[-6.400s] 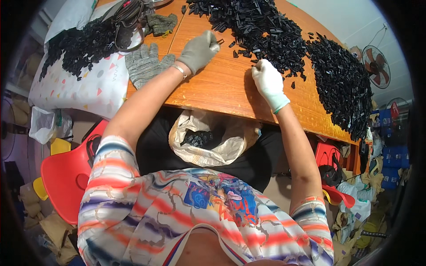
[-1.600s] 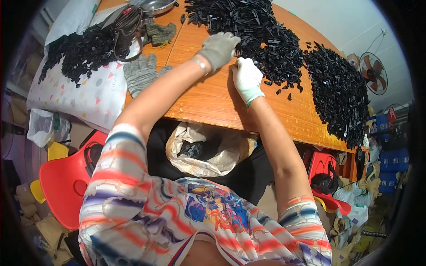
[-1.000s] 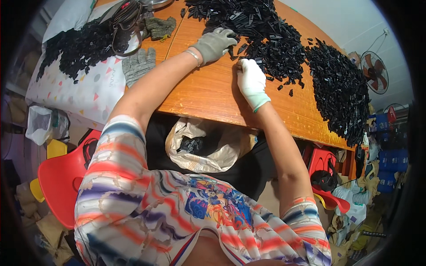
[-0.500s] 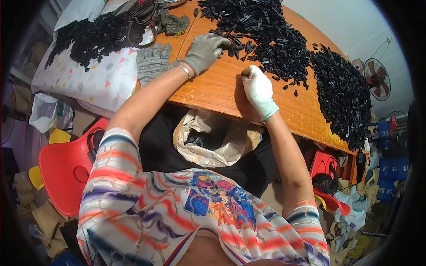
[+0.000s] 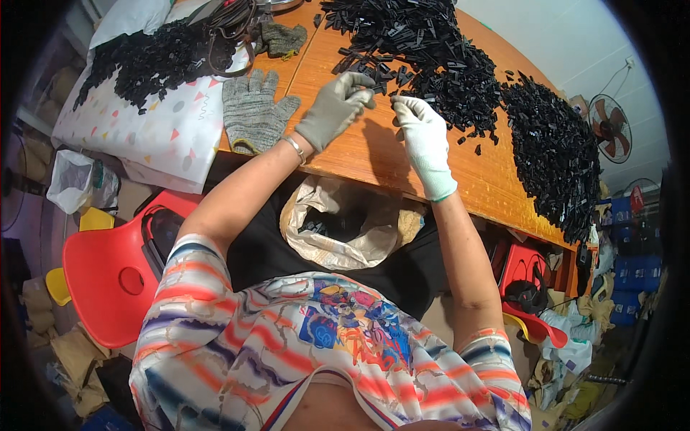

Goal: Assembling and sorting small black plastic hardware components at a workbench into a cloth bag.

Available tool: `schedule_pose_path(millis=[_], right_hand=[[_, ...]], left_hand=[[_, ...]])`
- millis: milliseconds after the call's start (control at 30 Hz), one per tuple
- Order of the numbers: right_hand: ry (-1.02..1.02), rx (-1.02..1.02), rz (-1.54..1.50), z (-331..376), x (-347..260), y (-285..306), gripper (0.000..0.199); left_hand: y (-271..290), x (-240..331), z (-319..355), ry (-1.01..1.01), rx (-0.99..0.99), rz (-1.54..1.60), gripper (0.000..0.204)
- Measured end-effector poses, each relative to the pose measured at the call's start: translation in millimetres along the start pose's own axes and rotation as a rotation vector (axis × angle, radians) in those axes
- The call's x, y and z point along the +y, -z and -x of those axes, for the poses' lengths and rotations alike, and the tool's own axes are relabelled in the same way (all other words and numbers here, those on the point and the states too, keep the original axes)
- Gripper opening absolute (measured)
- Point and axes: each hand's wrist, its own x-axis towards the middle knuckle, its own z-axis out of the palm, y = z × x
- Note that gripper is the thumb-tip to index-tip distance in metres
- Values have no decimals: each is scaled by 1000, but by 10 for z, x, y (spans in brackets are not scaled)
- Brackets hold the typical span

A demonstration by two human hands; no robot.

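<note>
While the left hand [image 5: 335, 108] in a grey glove curls its fingers at the near edge of the black plastic pieces [image 5: 424, 50], the right hand [image 5: 424, 140] in a white glove pinches a small piece between its fingertips. This seems the picking and sorting step. The next move calls for a precise pinch; the sack [image 5: 345, 223] lies open below the wooden table [image 5: 374, 154].

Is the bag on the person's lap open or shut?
Open: the bag gapes upward under the table edge, with dark pieces visible inside.
</note>
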Motion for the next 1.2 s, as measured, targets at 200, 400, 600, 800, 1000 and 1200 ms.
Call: schedule_pose_path(millis=[200,400,600,800,1000,1200], right_hand=[[24,24,-113,40,-85,-37,23],[-61,-32,-149,118,-102,-55,22],[10,-142,-228,203,-3,-36,24],[-72,-107,-299,277,77,-80,23],[-76,56,-297,313,52,-161,25],[-83,35,-459,324,103,-141,24]], left_hand=[[-52,195,205,232,-84,6,25],[-33,182,276,295,-202,244,25],[91,125,326,303,-272,217,28],[25,59,331,305,-178,55,26],[-139,-109,391,224,-78,290,27],[-271,-75,431,232,-49,326,22]])
